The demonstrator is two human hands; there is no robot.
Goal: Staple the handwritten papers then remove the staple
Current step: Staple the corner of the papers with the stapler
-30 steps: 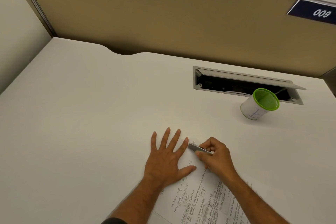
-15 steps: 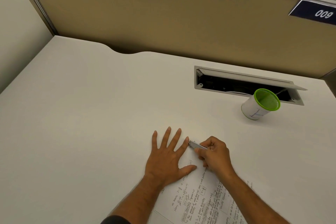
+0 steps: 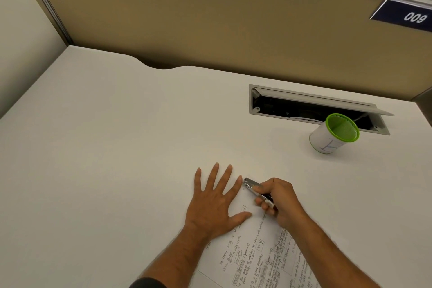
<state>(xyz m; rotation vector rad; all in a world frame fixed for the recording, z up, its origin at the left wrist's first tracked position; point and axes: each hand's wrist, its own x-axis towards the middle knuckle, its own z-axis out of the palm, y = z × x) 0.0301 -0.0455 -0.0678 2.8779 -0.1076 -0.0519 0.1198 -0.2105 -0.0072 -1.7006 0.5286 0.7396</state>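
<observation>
The handwritten papers (image 3: 254, 252) lie on the white desk near its front edge, angled up toward the left. My left hand (image 3: 215, 203) rests flat on their top part, fingers spread. My right hand (image 3: 279, 202) grips a small metal stapler (image 3: 253, 188), whose silver jaws sit at the papers' top corner, just right of my left index fingertip. The corner itself and any staple are too small to make out.
A white cup with a green rim (image 3: 334, 133) stands at the right, in front of an open cable tray (image 3: 315, 107) set into the white desk (image 3: 105, 159). Beige partition walls (image 3: 210, 18) close off the back and left.
My right hand and the stapler have shifted slightly; the tool's jaws now sit closer to the papers' corner beside my left index finger. My left hand stays flat in place.
</observation>
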